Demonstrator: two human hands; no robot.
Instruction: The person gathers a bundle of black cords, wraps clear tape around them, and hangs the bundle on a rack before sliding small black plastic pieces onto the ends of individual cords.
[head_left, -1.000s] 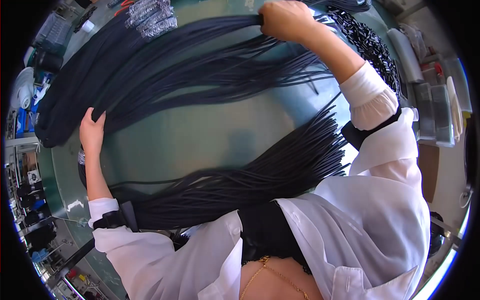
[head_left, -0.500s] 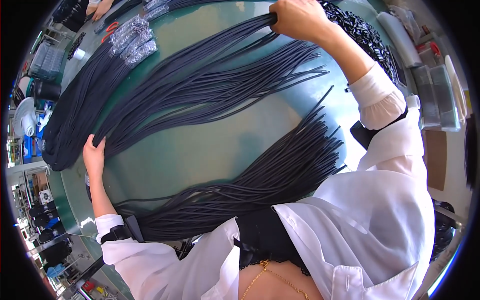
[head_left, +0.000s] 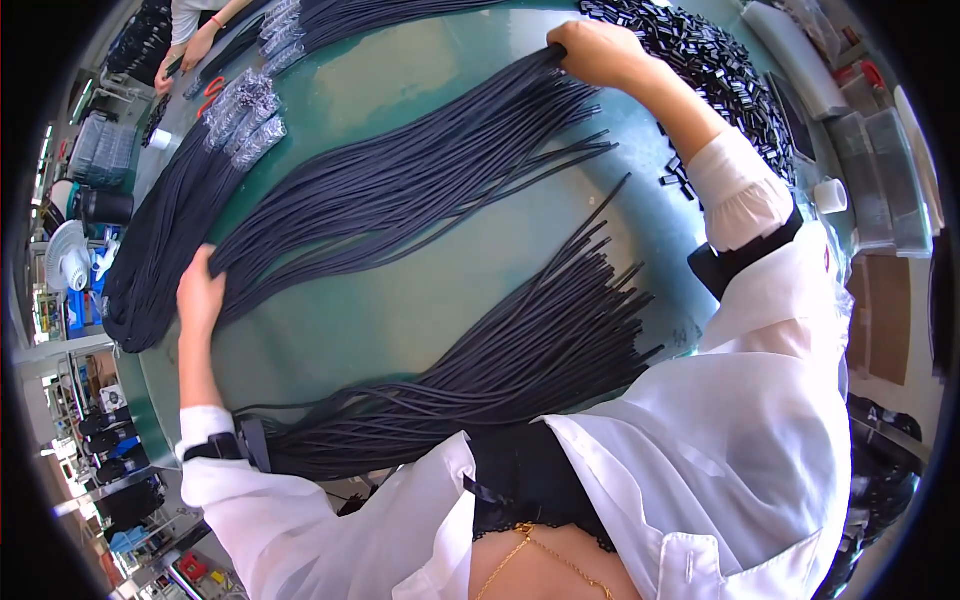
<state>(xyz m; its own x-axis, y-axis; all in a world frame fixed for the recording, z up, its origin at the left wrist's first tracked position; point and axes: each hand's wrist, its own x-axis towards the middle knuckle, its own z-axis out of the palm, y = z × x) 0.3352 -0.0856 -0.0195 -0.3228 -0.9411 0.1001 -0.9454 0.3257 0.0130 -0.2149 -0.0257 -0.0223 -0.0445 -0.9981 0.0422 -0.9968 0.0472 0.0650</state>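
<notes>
A long bundle of thin black cords point(head_left: 390, 190) stretches across the green table between my two hands. My right hand point(head_left: 600, 52) is closed round its far right end. Some loose cord ends stick out below that hand. At the bundle's left end my left hand point(head_left: 203, 290) is closed on the cords, its fingers partly hidden. A second bundle of black cords point(head_left: 480, 370) lies close to my body, its loose ends fanned out to the right. Beyond my left hand lies a third black bundle point(head_left: 165, 230), its far ends wrapped in clear plastic point(head_left: 245, 120).
Small black pieces point(head_left: 700, 75) form a pile at the far right, beside a white roll point(head_left: 830, 196) and clear plastic boxes point(head_left: 880, 185). Orange-handled scissors point(head_left: 212, 92) lie at the far left. Another person's hands point(head_left: 190, 50) work there. A white fan point(head_left: 68, 255) stands left.
My right hand has come down a little, and its raised cords now lie together with the rest of the middle bundle. My left hand still holds the left end. The view has shifted slightly.
</notes>
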